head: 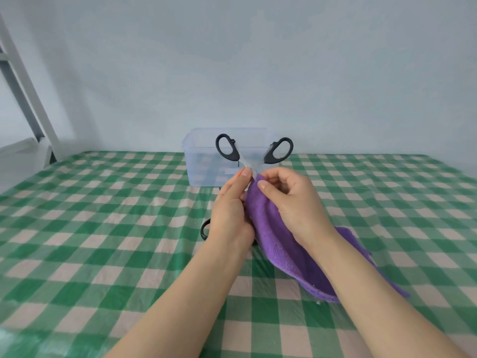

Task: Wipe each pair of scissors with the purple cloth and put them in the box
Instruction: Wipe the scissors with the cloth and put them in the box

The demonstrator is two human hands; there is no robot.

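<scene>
The purple cloth (278, 241) trails onto the tabletop (103, 228), right hand (291, 200) pinching it round the blades. Left hand (229, 210) pinches the scissors (227, 147), handles up before the far-edge box (201, 171). Wiping looks underway; next, into the box.

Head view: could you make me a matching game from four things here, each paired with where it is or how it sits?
Things
1. held scissors
2. purple cloth
3. clear box
4. second scissors

Places and states
A. at the far side of the table, behind the hands
B. lying on the table, mostly hidden under the left hand
C. handles up and spread apart, pinched by the left hand
D. pinched round the blades by the right hand, trailing under that forearm

Pairs: 1-C, 2-D, 3-A, 4-B
</scene>
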